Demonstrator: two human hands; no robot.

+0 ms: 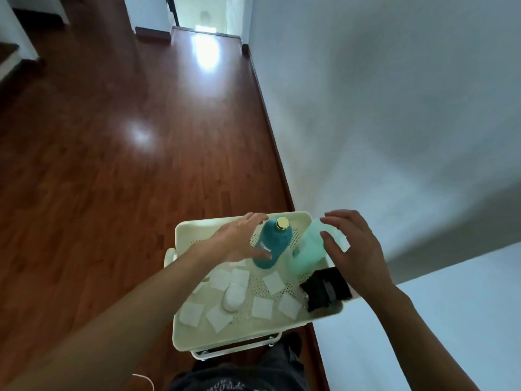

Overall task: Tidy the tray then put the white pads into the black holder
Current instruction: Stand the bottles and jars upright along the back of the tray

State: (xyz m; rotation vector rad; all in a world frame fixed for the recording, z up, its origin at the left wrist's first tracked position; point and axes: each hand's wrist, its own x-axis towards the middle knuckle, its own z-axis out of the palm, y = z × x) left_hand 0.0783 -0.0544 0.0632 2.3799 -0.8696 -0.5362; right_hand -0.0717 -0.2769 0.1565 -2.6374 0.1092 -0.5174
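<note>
A cream perforated tray (197, 225) sits on a small cart at the bottom centre. Several white square pads (273, 282) lie scattered over its near half. A black holder (324, 290) lies at the tray's right edge. In the far half stands a teal bottle (275, 244) with a gold cap, and a blurred pale green bottle (308, 251) leans beside it. My left hand (239, 241) is spread against the teal bottle's left side, with the thumb touching it. My right hand (352, 249) wraps its fingers and thumb around the green bottle's top.
A small white jar (233, 296) stands among the pads at the tray's near left. A white wall (394, 122) runs close along the tray's right side. Glossy wooden floor (127, 165) spreads to the left and ahead. My legs are just below the cart.
</note>
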